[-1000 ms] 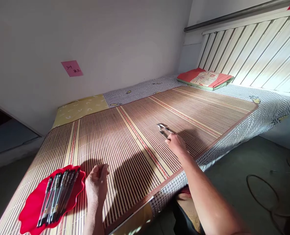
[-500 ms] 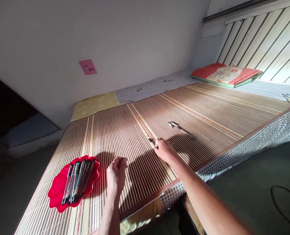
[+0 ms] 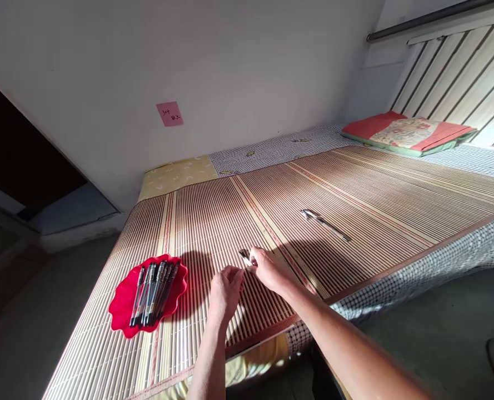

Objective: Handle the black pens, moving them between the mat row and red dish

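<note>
Closed around a dark-ended pen (image 3: 243, 255), my right hand (image 3: 269, 270) is low over the striped bamboo mat (image 3: 205, 222). Only one end of that pen shows beyond the fingers. My left hand (image 3: 226, 291) is closed, its fingertips pinched close to the right hand; whatever they may hold is hidden. To the left, a red scalloped plate (image 3: 119, 303) carries several clear pens with black ends (image 3: 150, 294), laid side by side. Another pen (image 3: 325, 225) lies slantwise on the mat, to the right of my hands.
The mat covers a bed with a checked sheet (image 3: 375, 289) along its near edge. Folded red and floral bedding (image 3: 409, 133) rests at the far right by a slatted headboard (image 3: 459, 78). A pink note (image 3: 169, 114) is stuck on the wall.
My right hand has come left with the pen, toward my left hand, and the two are now close together. The view has shifted a little.
</note>
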A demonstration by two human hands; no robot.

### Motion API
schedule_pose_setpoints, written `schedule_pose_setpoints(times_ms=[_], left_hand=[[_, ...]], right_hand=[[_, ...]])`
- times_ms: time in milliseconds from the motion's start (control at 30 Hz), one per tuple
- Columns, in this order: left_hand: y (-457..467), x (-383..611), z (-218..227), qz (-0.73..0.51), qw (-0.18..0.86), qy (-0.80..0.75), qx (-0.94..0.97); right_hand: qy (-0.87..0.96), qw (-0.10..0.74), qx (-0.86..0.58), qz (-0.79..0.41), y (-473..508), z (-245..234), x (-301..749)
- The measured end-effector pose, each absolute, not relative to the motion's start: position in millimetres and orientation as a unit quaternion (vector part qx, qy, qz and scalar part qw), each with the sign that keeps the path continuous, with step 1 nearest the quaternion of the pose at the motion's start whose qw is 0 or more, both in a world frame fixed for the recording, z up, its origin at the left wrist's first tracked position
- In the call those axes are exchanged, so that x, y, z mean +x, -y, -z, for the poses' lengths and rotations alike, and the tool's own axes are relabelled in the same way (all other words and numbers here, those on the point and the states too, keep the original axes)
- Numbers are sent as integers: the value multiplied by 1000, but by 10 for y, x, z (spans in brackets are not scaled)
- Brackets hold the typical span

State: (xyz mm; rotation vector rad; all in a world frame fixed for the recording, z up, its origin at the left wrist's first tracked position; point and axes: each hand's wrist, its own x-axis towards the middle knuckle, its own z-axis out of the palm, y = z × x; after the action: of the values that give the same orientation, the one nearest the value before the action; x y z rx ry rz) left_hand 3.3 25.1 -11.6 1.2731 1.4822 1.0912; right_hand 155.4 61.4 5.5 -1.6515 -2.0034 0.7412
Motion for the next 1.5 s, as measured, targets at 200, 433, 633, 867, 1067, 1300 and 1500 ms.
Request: schedule_pose_setpoints(times_ms=[200,433,633,867,1067,1300,1500], left_hand=[[-270,17,176,-458,445,-618,458],[-270,-60,146,-466,410,-641,452],[-270,-59,167,-483,474,-591,439],[-319,-212,145,-521,426,-610,419],[-325,-264,36,-604,430,-556,374],[-265,-114,-57,-596,493,-511,376],[-227,-77,-73,-559,535,-470,426]], right_hand=[[723,211,-586,-297,-551,-86,1378],[753,165,-601,-213,-506,-164,1343],[746,246,-558,-268,-469,-127,1353],[752,265,-541,-268,-527,-80,1461],[767,176,-571,-235,-510,-86,1433],[691,347,-535,-342,-594,-115,1391],[592,487,-436,-471,-616,-228,1372]])
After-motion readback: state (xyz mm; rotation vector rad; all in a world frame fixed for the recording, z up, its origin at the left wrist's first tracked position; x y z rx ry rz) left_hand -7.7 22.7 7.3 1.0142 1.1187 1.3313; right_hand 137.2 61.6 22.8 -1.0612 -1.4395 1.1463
